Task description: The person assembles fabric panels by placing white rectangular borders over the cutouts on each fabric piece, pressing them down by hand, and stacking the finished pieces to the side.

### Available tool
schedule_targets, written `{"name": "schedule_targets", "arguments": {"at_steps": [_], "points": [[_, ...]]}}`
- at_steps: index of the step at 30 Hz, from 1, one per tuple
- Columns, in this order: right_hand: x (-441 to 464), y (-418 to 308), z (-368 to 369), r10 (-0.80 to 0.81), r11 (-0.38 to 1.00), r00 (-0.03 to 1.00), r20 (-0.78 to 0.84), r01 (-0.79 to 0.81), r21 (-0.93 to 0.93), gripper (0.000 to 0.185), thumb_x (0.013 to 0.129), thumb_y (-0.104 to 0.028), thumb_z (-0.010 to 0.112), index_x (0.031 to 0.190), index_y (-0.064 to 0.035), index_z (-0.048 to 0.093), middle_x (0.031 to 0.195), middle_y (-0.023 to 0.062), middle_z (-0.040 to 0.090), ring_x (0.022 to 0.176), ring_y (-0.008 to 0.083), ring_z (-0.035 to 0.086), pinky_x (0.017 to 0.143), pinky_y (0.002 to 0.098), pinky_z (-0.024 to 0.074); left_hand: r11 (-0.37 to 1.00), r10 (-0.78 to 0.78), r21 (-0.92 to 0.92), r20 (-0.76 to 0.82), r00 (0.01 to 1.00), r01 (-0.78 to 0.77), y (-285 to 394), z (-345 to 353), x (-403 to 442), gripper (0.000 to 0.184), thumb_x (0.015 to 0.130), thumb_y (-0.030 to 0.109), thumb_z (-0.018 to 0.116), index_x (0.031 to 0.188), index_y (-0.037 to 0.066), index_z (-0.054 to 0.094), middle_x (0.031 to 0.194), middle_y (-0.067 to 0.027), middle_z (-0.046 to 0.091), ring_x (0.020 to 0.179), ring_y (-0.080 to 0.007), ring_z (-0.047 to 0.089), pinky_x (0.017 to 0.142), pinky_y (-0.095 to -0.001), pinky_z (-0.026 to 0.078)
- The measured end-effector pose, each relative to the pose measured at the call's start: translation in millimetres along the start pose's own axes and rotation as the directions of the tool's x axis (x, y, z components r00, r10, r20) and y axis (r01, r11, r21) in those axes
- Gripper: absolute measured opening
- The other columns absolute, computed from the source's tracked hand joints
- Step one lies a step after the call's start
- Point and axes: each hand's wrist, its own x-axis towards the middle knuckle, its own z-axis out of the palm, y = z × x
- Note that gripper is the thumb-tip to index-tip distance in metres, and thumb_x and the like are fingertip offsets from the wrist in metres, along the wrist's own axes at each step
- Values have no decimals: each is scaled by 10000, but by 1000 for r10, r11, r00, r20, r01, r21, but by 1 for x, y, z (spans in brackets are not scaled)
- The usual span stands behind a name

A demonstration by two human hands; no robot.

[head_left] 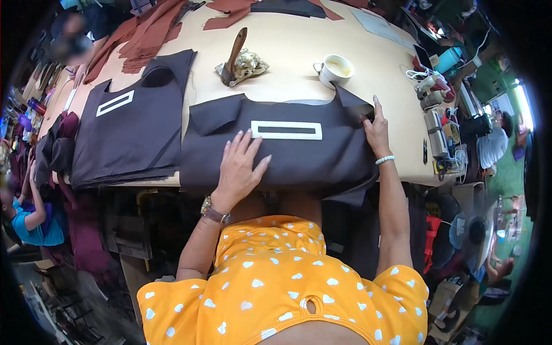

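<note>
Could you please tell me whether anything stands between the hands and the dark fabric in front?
Nothing visible does: the left hand rests on the dark fabric, and the right hand touches the fabric's right edge. The mug stands beyond the far edge.

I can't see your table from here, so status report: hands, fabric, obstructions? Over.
Left hand spread on dark fabric, fingertips at white frame. Right hand at fabric's right edge. White mug close by far edge, possible snag.
</note>
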Motion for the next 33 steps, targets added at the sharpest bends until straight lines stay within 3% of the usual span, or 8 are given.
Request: {"name": "schedule_targets", "arguments": {"at_steps": [1,8,11,15,19,22,26,33], "points": [[5,-1,-2,68,998,997,42,-69,6,650,768,-42,632,1337,39,329,1183,284,521,1069,361,553,902,356,424,1000,-19,22,15,1000,18,-4,-1,1,467,843,302,592,1228,51,507,1324,-196,429,1244,-366,373,1028,-489,283],[20,18,6,114,903,993,12,-98,-417,711,772,-90,640,1385,-73,279,862,196,630,735,363,606,691,413,483,992,-31,121,56,998,25,-4,9,4,516,855,347,564,1287,79,475,1360,-209,383,1279,-383,317,1037,-528,242],[30,32,4,125,926,985,-117,-158,-342,695,775,-143,632,1374,-72,288,885,172,617,758,338,619,680,422,499,992,-29,124,32,999,25,-1,11,1,517,851,349,568,1285,81,479,1361,-211,380,1276,-385,319,1035,-531,241],[61,39,7,-20,953,939,-344,-86,-291,696,770,-188,657,1362,-67,312,1137,188,528,1039,332,534,864,390,455,994,-41,105,26,999,38,2,7,2,515,836,340,581,1272,81,491,1358,-212,382,1274,-381,323,1034,-527,244],[91,1,14,-270,917,954,-133,212,-339,521,767,-344,644,1199,-68,547,1219,183,491,1122,332,475,956,408,380,995,-44,95,21,999,41,4,4,4,514,824,325,594,1259,69,499,1347,-215,392,1263,-381,334,1029,-524,250],[97,-31,26,-271,834,959,79,275,-479,507,753,-471,615,1069,-76,651,1275,188,459,1201,355,403,1002,471,303,994,-48,94,15,999,47,3,4,3,523,812,326,607,1254,66,503,1336,-212,405,1256,-377,346,1029,-518,254],[101,-49,36,-110,819,978,177,190,-541,575,738,-587,583,1045,-111,681,1357,205,388,1287,416,281,1023,585,206,995,-56,79,1,998,56,2,6,2,524,808,332,612,1250,69,508,1337,-203,410,1257,-365,351,1033,-512,254],[110,-57,47,-15,792,970,242,160,-590,712,745,-678,480,1010,-50,687,1398,220,323,1320,430,202,1030,610,146,995,-58,83,9,998,57,1,6,3,523,812,338,605,1250,69,508,1344,-200,404,1264,-362,343,1038,-508,250]]}}
